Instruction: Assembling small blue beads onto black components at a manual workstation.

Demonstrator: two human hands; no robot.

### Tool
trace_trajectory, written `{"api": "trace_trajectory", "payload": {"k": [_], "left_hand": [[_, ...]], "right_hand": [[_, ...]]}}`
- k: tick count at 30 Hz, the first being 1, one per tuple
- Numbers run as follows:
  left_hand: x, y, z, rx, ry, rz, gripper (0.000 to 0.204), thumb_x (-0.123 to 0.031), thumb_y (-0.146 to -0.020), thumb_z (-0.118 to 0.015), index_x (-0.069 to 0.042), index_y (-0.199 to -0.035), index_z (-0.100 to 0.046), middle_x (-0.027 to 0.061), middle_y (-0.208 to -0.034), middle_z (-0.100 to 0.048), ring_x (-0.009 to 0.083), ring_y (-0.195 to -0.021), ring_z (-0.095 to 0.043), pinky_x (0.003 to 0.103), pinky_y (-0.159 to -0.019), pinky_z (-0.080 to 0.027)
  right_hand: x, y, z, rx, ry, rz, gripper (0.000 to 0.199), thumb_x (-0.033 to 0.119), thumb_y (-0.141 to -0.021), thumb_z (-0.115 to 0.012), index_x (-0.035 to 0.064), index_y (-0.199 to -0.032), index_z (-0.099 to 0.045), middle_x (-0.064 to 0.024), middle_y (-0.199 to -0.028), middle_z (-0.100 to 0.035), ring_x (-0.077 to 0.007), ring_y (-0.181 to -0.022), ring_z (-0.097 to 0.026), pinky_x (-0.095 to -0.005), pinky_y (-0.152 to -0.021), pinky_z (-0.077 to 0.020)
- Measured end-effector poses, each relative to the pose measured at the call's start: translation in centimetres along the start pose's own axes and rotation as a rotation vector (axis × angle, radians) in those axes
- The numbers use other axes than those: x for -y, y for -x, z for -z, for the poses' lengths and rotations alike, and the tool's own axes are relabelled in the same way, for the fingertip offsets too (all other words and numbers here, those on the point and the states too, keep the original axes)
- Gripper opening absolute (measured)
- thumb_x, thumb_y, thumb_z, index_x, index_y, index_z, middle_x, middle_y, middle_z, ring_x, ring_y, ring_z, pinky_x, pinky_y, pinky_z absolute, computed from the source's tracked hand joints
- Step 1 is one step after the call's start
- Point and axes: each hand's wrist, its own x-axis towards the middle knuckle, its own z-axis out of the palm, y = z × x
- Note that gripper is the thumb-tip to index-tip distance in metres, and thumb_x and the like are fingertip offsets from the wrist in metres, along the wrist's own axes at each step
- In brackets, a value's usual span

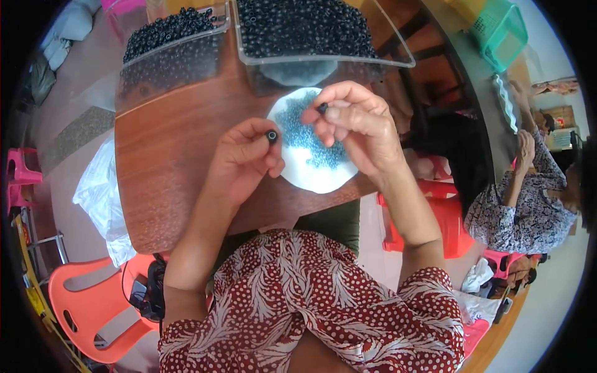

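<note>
While both hands pinch small black rings above the table, a slip is the plain risk.

The left hand (245, 158) nips one black ring (272, 136) between thumb and forefinger; the right hand (357, 124) pinches another small black piece (322, 108) just above the white plate (311, 177) of tiny blue beads (305, 137). Either could drop among those beads or roll off the wooden table (168, 161). Behind, two clear trays (174, 56) (398, 53) sit heaped with black rings.
</note>
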Motion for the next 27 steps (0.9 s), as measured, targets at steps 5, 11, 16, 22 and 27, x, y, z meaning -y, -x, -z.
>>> {"api": "trace_trajectory", "payload": {"k": [5,11,16,22,27], "left_hand": [[1.0,1.0,-0.5,0.0,0.088,0.009,0.015,-0.002,-0.081,-0.057,0.001,-0.095,-0.057,0.0095,-0.075,-0.058,0.0155,-0.06,-0.054,0.031,-0.053,-0.042],[1.8,2.0,-0.4,-0.013,0.087,0.013,0.016,-0.002,-0.081,-0.057,0.001,-0.096,-0.057,0.0096,-0.076,-0.058,0.0157,-0.061,-0.054,0.03,-0.053,-0.043],[2.7,2.1,-0.7,-0.017,0.099,0.019,0.017,-0.003,-0.081,-0.058,0.001,-0.097,-0.057,0.0101,-0.077,-0.058,0.016,-0.061,-0.053,0.03,-0.054,-0.043],[3.6,2.4,-0.9,-0.102,0.075,0.058,0.017,-0.004,-0.08,-0.059,0.0,-0.097,-0.057,0.0102,-0.078,-0.059,0.0151,-0.063,-0.055,0.029,-0.056,-0.044],[4.1,2.5,-0.8,-0.137,0.069,0.08,0.017,-0.004,-0.08,-0.06,0.0,-0.096,-0.058,0.0113,-0.079,-0.06,0.016,-0.064,-0.057,0.028,-0.056,-0.047]], "right_hand": [[-0.8,1.3,-0.3,0.004,-0.058,0.01,0.017,0.003,-0.078,-0.054,-0.0031,-0.093,-0.058,-0.0163,-0.081,-0.062,-0.0146,-0.061,-0.054,-0.0244,-0.058,-0.0447],[-2.1,2.6,-0.2,0.003,0.069,0.02,0.017,0.003,-0.077,-0.054,-0.0047,-0.091,-0.059,-0.0123,-0.078,-0.06,-0.0124,-0.065,-0.052,-0.0208,-0.06,-0.0409],[-3.0,3.5,-0.7,-0.106,0.162,0.032,0.015,0.001,-0.075,-0.057,-0.0041,-0.088,-0.06,-0.0084,-0.078,-0.06,-0.0095,-0.066,-0.052,-0.0197,-0.06,-0.0393],[-3.0,4.1,-0.9,-0.11,0.244,0.078,0.014,0.0,-0.073,-0.062,-0.0028,-0.087,-0.061,-0.006,-0.08,-0.061,-0.0084,-0.067,-0.052,-0.0198,-0.061,-0.0398],[-2.8,4.8,-1.3,-0.084,0.251,0.073,0.014,0.0,-0.074,-0.063,-0.0023,-0.088,-0.061,-0.0056,-0.08,-0.061,-0.0086,-0.068,-0.053,-0.02,-0.061,-0.0402]]}}
